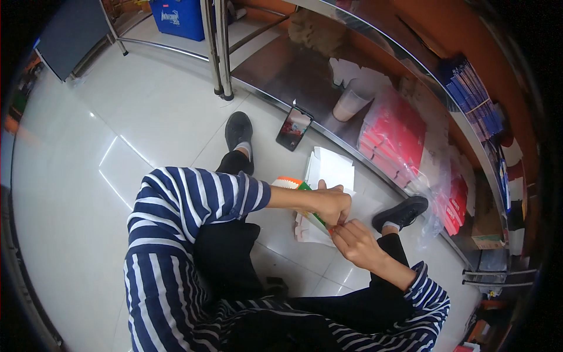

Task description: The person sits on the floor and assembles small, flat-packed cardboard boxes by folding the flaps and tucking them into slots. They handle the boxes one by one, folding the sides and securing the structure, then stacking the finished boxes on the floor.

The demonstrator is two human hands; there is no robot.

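Both of my hands are closed on a printed paper box [287,181] in orange, white and green, held over the floor between my feet. My left hand [329,204] grips it from above, one finger pointing outward. At the box's near right end, the fingertips of my right hand [358,246] pinch its edge, close to the left hand. Much of the box is covered by my left hand and forearm. Beneath it, white folded paper boxes [331,167] lie on the floor, partly hidden by my hands.
A phone [294,128] leans against the metal shelf [264,67] ahead. On that shelf are a plastic cup [350,104] and red flat packs [394,132] in clear plastic. A blue box [177,19] stands farther back. My shoes [239,130] flank the paper boxes.
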